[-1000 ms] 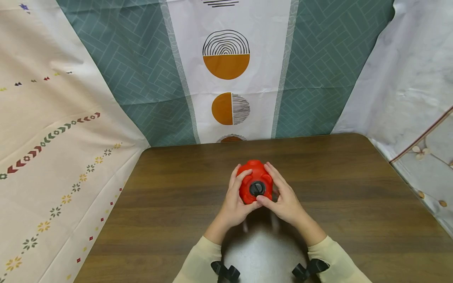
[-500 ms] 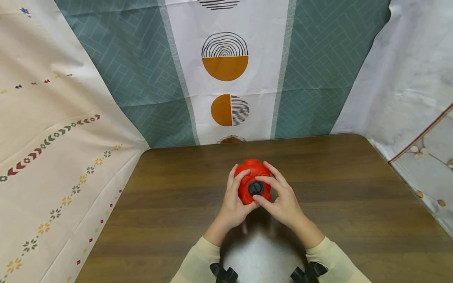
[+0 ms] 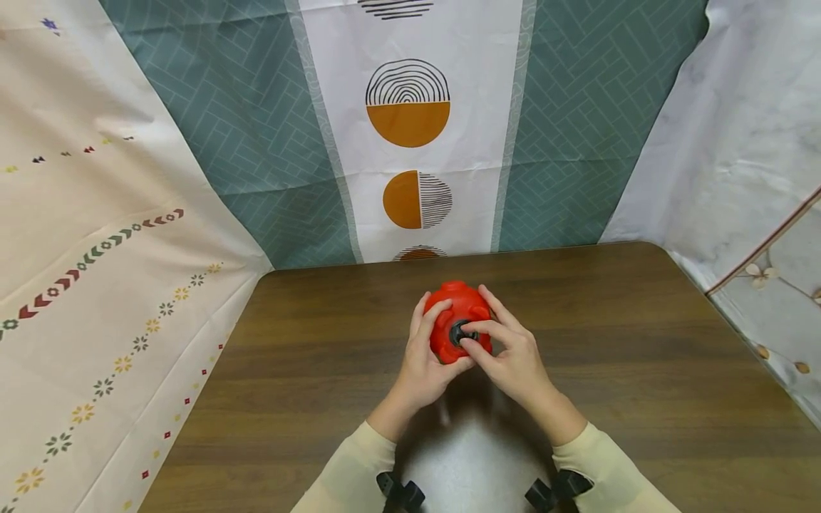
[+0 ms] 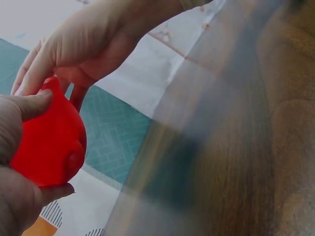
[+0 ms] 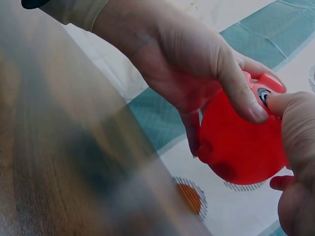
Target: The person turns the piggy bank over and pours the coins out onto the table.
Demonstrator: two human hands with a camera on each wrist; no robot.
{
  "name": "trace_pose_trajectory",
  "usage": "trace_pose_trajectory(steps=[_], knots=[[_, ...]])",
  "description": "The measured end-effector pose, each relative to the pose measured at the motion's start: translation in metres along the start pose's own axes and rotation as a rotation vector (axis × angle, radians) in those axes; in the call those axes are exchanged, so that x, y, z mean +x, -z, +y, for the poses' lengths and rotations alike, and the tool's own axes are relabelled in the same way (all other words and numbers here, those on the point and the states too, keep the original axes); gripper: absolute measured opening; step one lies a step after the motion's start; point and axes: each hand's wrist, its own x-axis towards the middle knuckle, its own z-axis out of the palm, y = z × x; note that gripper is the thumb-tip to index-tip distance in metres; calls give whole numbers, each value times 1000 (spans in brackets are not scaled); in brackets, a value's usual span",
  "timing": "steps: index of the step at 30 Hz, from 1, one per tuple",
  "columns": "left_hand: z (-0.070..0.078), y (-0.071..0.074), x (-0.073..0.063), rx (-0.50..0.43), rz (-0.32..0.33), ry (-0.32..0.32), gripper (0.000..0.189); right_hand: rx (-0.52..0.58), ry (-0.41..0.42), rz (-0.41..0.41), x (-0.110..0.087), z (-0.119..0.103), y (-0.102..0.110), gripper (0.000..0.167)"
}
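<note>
A red, rounded piggy bank (image 3: 457,303) with stubby feet is held above the table, its underside with a round black plug (image 3: 455,333) turned toward the head camera. My left hand (image 3: 425,363) grips the bank's left side, fingers around it and thumb below. With thumb and index finger, my right hand (image 3: 519,360) pinches the plug; another finger lies along the bank's right side. In the left wrist view the smooth red body (image 4: 51,142) hides the plug. The right wrist view shows the plug (image 5: 264,94) partly behind the right thumb.
Beneath the hands is a brown wooden table (image 3: 308,385). Patterned cloths hang around it: a green and white one (image 3: 269,142) behind, a cream one (image 3: 115,271) at left and a white one (image 3: 737,164) at right. A pale rounded surface (image 3: 474,456) shows between the forearms.
My right index finger has come off the bank's right side and over to the black plug, which it now pinches with the thumb. The bank has risen slightly in the head view.
</note>
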Motion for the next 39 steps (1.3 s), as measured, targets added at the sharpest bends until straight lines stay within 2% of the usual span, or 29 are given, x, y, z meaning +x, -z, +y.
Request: trace_pose_trajectory(steps=[5,9,12,15,22,29,39], knots=[[-4,1,5,11,26,-17,81,-6,-15,62,6,-2,-5,20],[-6,0,9,1,39,-14,80,4,-32,94,16,-22,-4,18],[-7,-1,12,-6,38,-6,80,8,-48,99,20,-26,-3,17],[-9,0,14,-17,37,0,81,7,-45,95,22,-22,-4,17],[-11,1,17,-28,28,7,83,25,-36,53,17,14,-10,19],[-12,-1,22,-37,23,-4,80,-8,29,-9,22,24,-5,18],[-6,5,35,-38,-15,-27,81,-102,183,-90,42,24,9,20]])
